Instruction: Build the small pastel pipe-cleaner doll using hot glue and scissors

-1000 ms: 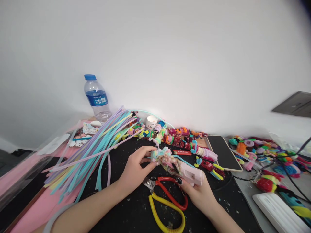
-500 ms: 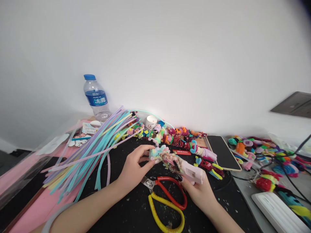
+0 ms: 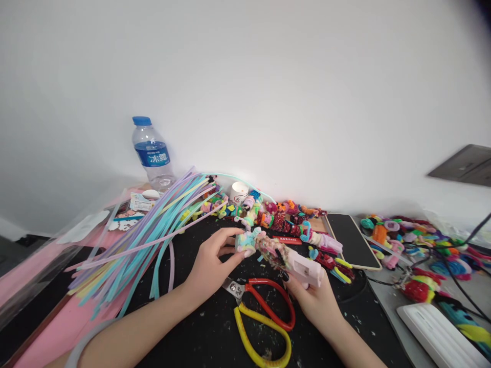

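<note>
Backdrop: a plain pale wall [image 3: 268, 102], with a grey switch or socket plate [image 3: 466, 166] at far right.
Work surface: a black mat [image 3: 199, 332], flecked with small scraps.
Left hand: the left hand [image 3: 213, 263], reaching in from the near left, thumb and fingers closed to a pinch on a pastel fuzzy piece [image 3: 244, 241].
Right hand: the right hand [image 3: 316, 304], at near right, fingers wrapped around a pale pink handheld tool [image 3: 305, 269].
Tool: tilted, its mottled, fluff-covered front end pointing left towards the fuzzy piece; whether the two touch cannot be told.
Fuzzy piece: above the middle of the mat, just left of the tool's front end; blue, pink and cream in colour.
Between the forearms: scissors [image 3: 264, 318], one handle red, one yellow, lying on the mat.
Beyond the hands: a red strip with pale lettering [image 3: 288, 241], then a row of colourful fuzzy figures [image 3: 282, 221] and a white cup [image 3: 239, 194].
Left: a bundle of pastel fuzzy stems [image 3: 153, 235]; behind it, a blue-capped bottle [image 3: 152, 156].
Right: a dark-screened tablet or phone [image 3: 353, 240], a heap of fuzzy pieces [image 3: 410, 237] and, nearer, a white ridged object [image 3: 441, 335].
</note>
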Available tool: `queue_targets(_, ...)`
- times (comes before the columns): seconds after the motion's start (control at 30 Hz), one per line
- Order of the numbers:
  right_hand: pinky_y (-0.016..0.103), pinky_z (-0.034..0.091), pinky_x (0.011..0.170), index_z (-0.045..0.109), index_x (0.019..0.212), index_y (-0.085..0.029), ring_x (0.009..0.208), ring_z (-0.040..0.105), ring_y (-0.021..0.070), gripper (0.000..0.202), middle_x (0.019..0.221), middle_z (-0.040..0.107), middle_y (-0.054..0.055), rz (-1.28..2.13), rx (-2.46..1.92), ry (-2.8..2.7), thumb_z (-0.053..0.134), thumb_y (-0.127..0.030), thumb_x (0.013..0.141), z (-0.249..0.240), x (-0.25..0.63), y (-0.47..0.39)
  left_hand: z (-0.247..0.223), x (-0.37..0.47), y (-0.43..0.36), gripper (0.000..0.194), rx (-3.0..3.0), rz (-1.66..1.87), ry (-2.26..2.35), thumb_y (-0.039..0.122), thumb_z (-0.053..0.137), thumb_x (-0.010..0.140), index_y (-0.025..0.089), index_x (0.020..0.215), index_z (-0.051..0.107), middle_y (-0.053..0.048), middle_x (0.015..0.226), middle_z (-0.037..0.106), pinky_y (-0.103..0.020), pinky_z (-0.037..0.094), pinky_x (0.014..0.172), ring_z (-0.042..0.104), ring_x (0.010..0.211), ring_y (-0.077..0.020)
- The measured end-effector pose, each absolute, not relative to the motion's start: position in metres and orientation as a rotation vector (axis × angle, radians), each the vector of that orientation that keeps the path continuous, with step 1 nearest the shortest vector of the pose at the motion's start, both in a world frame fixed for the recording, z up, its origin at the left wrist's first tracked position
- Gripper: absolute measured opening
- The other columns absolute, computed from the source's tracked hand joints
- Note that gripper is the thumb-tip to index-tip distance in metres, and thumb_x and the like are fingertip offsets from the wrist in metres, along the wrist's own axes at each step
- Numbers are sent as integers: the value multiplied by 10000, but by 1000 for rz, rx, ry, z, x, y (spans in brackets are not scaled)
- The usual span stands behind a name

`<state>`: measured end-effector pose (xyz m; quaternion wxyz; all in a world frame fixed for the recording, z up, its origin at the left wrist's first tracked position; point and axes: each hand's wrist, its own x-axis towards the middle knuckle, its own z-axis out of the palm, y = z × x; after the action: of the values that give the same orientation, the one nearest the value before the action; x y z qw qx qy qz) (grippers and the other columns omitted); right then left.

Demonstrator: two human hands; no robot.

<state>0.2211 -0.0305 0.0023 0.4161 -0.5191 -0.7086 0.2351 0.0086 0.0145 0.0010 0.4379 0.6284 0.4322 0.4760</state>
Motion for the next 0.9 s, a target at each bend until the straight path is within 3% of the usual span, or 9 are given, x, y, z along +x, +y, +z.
queue_targets(0.33, 312, 545, 704, 678, 958, -176, 805, 671, 239, 220, 928, 716, 70, 585, -1300, -1775, 556, -239, 786, 2, 221, -28, 2, 9, 14, 287, 1545, 1196, 1083, 251, 630, 748, 194, 1023, 572, -56, 1003, 643, -304, 545, 785, 633, 895, -187)
queue_targets(0.6, 273, 550, 577, 688, 922, -175, 632, 659, 201, 208, 788, 717, 44, 553, -1336, -1748, 544, -252, 794, -2, 223, -30, 1, 8, 14, 281, 1525, 1207, 1097, 251, 633, 739, 188, 1005, 569, -57, 988, 645, -302, 547, 765, 637, 869, -186)
queue_targets(0.9, 302, 545, 685, 673, 966, -180, 783, 669, 233, 222, 917, 713, 64, 560, -1326, -1780, 542, -239, 797, 0, 221, -29, 2, 9, 14, 279, 1546, 1204, 1098, 240, 626, 747, 195, 1016, 564, -51, 972, 641, -306, 546, 774, 636, 874, -187)
